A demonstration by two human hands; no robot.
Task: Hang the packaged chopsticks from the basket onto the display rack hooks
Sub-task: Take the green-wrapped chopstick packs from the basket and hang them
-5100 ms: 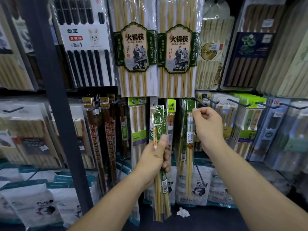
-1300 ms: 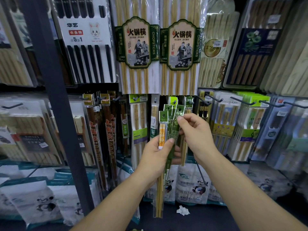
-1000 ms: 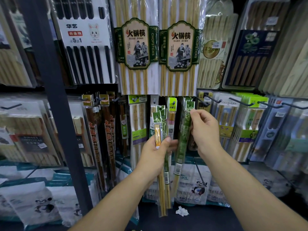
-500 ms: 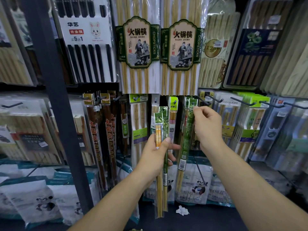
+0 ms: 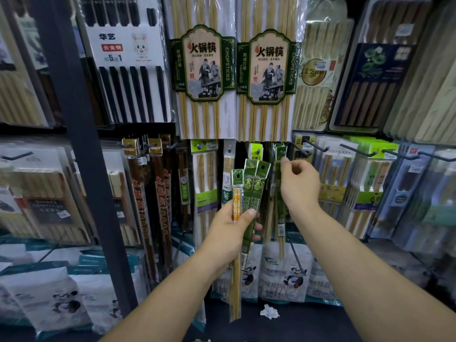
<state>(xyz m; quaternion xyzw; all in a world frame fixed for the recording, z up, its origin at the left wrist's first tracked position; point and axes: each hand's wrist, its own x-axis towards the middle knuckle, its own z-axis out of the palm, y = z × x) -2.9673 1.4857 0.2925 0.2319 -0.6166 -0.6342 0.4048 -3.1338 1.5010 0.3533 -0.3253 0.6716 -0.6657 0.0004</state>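
Chopstick packs (image 5: 250, 191), three, green headers, gripped in left hand (image 5: 232, 227). Right hand (image 5: 297, 185) curled at hung pack (image 5: 279, 211); hold unclear. Large packs (image 5: 204, 70) above: "火锅筷 CHOPSTICKS". Small print illegible.

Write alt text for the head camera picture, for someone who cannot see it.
A person's left hand grips three slim green-topped plastic packets of wooden chopsticks, while the right hand reaches the top of another green packet at a dark metal hook. Chopstick packs crowd the shop rack behind.
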